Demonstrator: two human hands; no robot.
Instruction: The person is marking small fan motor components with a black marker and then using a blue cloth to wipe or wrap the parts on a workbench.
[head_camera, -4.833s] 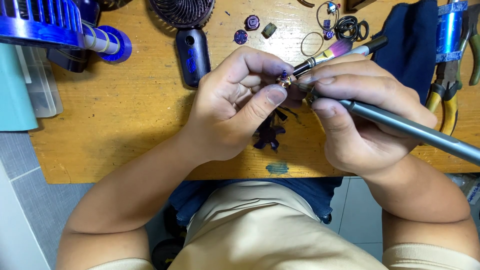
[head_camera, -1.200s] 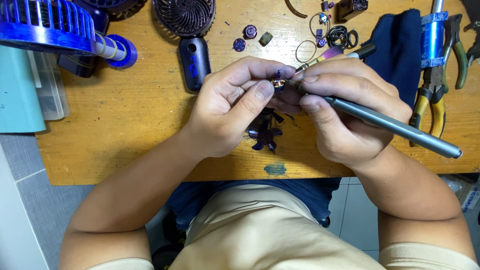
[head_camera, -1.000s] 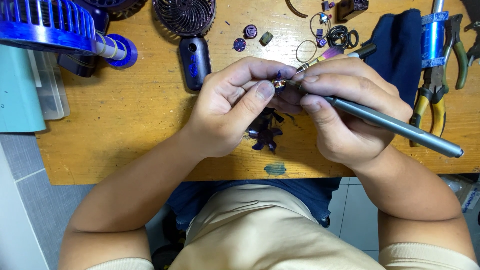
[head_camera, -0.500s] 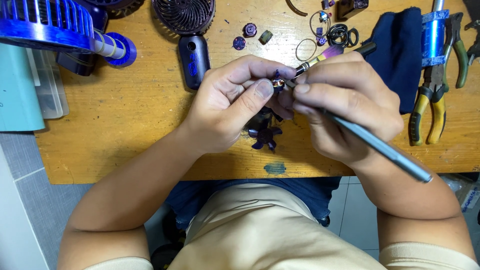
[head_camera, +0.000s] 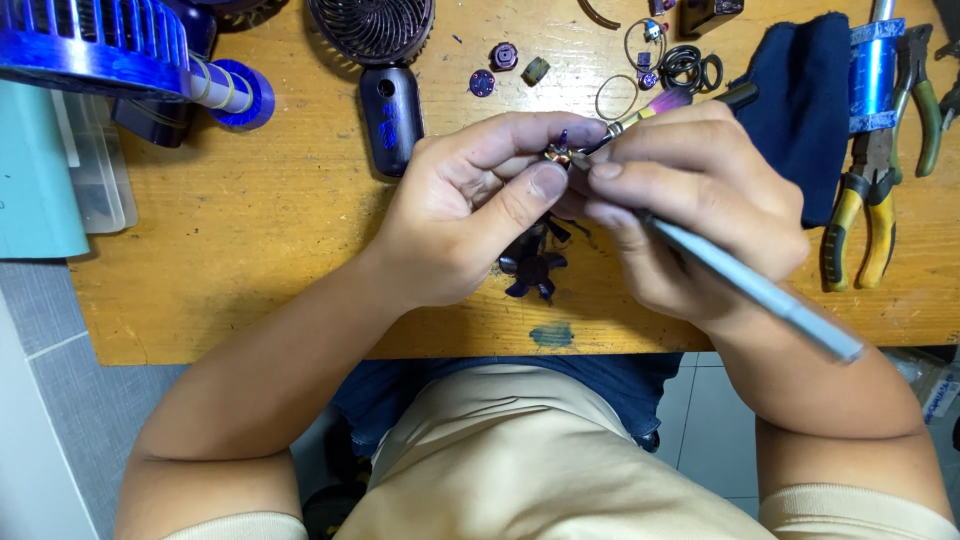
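My left hand (head_camera: 470, 215) is curled over the middle of the wooden table (head_camera: 250, 230), thumb and forefinger pinching a small metal part (head_camera: 556, 155) with a bit of purple on it (too tiny for me to say just what it is). My right hand (head_camera: 690, 205) sits close against the left, fingers pressed together around a slim grey tool (head_camera: 750, 285) whose long handle slants down and out past my wrist toward the table's near edge; its tip meets the small part between my two hands. Under my hands, lying flat on the wood, is a dark purple fan blade (head_camera: 532, 268). Farther from me, a dark handheld fan (head_camera: 385, 60) lies with its round grille at the top edge of the view, and a blue fan guard (head_camera: 95, 45) fills the far left corner. To my right rests a folded dark blue cloth (head_camera: 800, 95), and just beside it yellow-handled pliers (head_camera: 862, 215)
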